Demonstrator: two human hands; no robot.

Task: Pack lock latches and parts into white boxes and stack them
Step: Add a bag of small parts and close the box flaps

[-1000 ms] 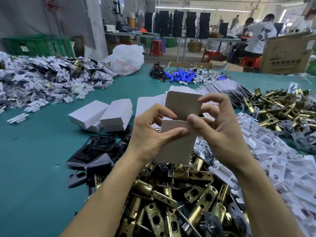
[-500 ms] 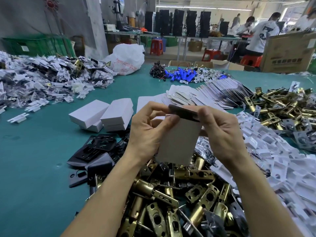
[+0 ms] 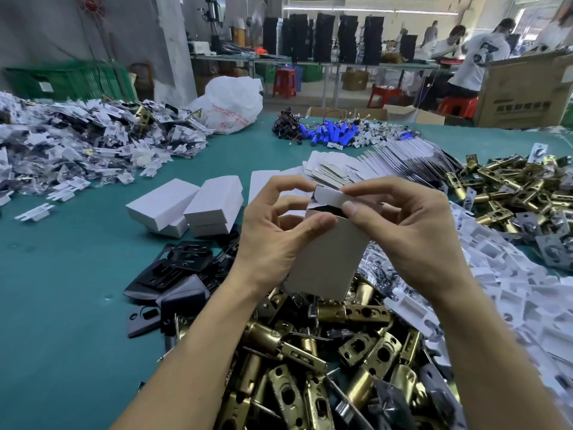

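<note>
White box (image 3: 328, 259) pinched by L hand (image 3: 273, 240), R hand (image 3: 412, 234); flap (image 3: 329, 197) ajar.

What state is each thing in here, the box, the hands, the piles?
white box, held upright, top flap not yet tucked
left hand, grips the box
right hand, pinches the top flap
finished boxes, closed, stacked on table
flat cartons, not assembled, fanned out
brass latches, loose, piled

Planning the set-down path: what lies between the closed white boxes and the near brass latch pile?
A heap of black plates on the green mat separates the white boxes from the brass latches, in the head view.
</note>
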